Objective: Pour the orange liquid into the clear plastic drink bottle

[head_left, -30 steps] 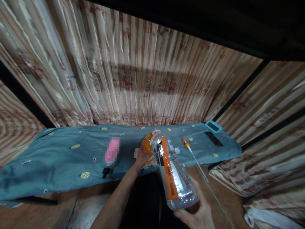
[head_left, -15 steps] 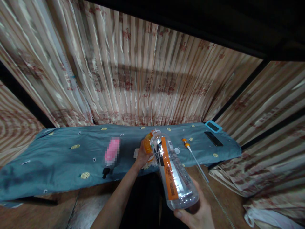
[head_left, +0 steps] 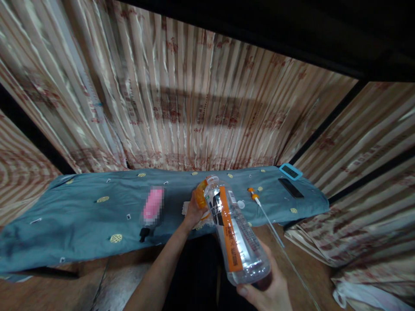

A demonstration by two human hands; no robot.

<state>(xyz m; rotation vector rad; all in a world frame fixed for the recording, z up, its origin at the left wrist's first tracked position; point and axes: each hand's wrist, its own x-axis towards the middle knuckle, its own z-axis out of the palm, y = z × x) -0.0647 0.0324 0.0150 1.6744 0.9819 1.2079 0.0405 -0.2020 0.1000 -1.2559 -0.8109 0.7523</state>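
My right hand (head_left: 269, 287) grips the tilted clear bottle (head_left: 235, 233) by its base over the table edge while my left hand (head_left: 193, 211) seems closed on an orange container (head_left: 201, 194) at its mouth, so I keep both mouths aligned.

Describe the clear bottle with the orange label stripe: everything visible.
The clear plastic bottle has an orange vertical stripe with white print, dark lettering beside it and a barcode patch near the shoulder. Its mouth is uncapped. It tilts away, neck toward the blue cloth, base nearest the camera. The right hand cups the base; the left hand, by the neck, holds something orange.
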